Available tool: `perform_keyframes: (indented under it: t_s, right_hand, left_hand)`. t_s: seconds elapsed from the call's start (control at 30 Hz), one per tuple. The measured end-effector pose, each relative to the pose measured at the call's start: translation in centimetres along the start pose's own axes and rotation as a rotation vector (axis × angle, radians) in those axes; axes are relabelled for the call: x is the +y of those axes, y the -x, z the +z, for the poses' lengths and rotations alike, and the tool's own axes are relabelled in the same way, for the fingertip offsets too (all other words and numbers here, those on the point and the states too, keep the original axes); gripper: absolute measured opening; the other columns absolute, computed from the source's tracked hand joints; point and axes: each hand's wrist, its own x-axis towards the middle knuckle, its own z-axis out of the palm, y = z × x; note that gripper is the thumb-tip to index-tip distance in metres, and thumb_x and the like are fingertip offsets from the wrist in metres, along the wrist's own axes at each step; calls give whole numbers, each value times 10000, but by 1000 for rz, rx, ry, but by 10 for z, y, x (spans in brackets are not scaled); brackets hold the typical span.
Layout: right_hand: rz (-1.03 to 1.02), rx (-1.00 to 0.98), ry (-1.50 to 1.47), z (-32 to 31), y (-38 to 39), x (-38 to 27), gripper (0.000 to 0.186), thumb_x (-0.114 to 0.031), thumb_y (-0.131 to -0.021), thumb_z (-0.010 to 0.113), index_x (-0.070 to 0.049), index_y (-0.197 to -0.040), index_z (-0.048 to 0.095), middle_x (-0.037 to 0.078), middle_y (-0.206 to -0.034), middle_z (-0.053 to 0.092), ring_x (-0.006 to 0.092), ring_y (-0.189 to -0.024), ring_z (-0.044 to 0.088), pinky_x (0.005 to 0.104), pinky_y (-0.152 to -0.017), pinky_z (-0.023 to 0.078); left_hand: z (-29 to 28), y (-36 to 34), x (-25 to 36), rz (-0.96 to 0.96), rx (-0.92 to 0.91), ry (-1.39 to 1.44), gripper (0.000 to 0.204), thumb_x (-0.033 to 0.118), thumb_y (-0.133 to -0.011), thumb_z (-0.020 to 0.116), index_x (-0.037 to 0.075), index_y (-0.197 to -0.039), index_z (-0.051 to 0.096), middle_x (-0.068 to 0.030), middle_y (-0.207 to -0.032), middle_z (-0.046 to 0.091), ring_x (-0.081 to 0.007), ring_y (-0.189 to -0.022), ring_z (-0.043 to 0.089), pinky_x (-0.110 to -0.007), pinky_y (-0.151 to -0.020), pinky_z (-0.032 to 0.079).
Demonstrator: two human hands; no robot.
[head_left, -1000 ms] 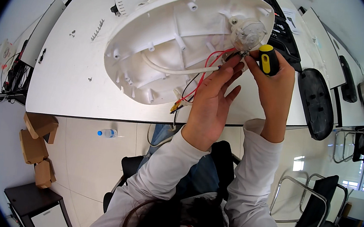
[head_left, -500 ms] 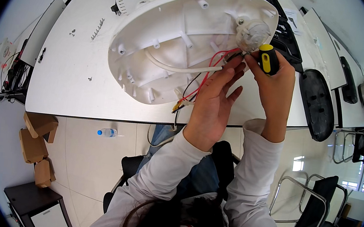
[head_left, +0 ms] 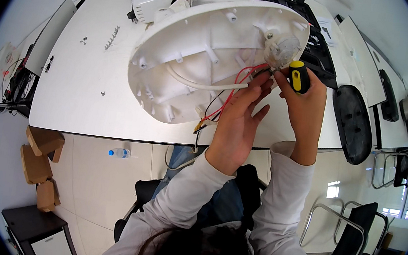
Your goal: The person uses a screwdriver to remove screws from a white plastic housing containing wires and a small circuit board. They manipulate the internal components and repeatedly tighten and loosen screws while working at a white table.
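A large oval white plastic shell (head_left: 184,39) lies open side up on the white table (head_left: 75,108), with a translucent round housing (head_left: 283,51) at its right end, a white hose (head_left: 194,83) and red and black wires (head_left: 230,95). My left hand (head_left: 237,121), palm partly up, has its fingertips closed on wires just below the housing; the exact part is hidden. My right hand (head_left: 302,106) holds a yellow-and-black screwdriver (head_left: 297,78) upright against the palm, with thumb and finger pinched at the same wire junction.
Behind the shell are a white appliance part (head_left: 160,1) and a black tool case (head_left: 322,60). A black cover (head_left: 351,124) lies at right. Small screws (head_left: 111,39) sit at left. Below are cardboard boxes (head_left: 35,169), a bottle (head_left: 119,153) and chairs (head_left: 353,230).
The shell has shifted a little to the right, and the table and its contents appear slightly lower in the picture. My hands keep nearly the same grip at the wire junction.
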Motion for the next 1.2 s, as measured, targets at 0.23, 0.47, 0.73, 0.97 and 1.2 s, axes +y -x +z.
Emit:
perform_keyframes:
  t_s: [0.23, 0.47, 0.73, 0.97, 1.2]
  right_hand:
    - [3, -7, -76, 2, -1, -5, 179, -110, -737, 690, 26, -835, 628, 75, -672, 640, 128, -545, 595, 239, -533, 456]
    - [2, -19, -74, 2, -1, -5, 179, -112, -737, 691, 27, -828, 625, 75, -673, 638, 126, -547, 596, 239, -531, 457]
    - [17, -19, -107, 2, -2, -2, 180, -107, -738, 689, 29, -838, 627, 76, -677, 639, 126, -546, 601, 236, -520, 462]
    - [24, -25, -103, 3, -2, -2, 181, -102, -736, 692, 28, -844, 629, 79, -687, 645, 128, -558, 609, 235, -526, 464]
    - [14, -32, -90, 1, -3, -2, 182, -103, -733, 696, 24, -847, 631, 80, -693, 649, 132, -570, 611, 237, -540, 465]
  left_hand:
    - [3, 0, 1, -2, 9, -8, 455, 264, -850, 520, 113, -1276, 468, 3, -1245, 485, -117, -1174, 388, -280, -963, 262]
    - [0, 3, 1, 3, -2, -7, 436, 246, -851, 520, 104, -1261, 481, -5, -1235, 490, -127, -1170, 395, -287, -966, 263]
    - [-1, 1, 0, -3, 23, 6, 417, 220, -849, 516, 91, -1244, 490, -21, -1229, 494, -142, -1173, 407, -298, -972, 271]
    - [-1, 2, -3, 7, 12, 2, 403, 208, -853, 496, 89, -1238, 491, -29, -1228, 495, -150, -1180, 409, -301, -969, 280]
    - [1, 2, -3, -4, 3, -57, 420, 233, -852, 489, 69, -1239, 482, -39, -1257, 481, -156, -1194, 400, -311, -981, 274]
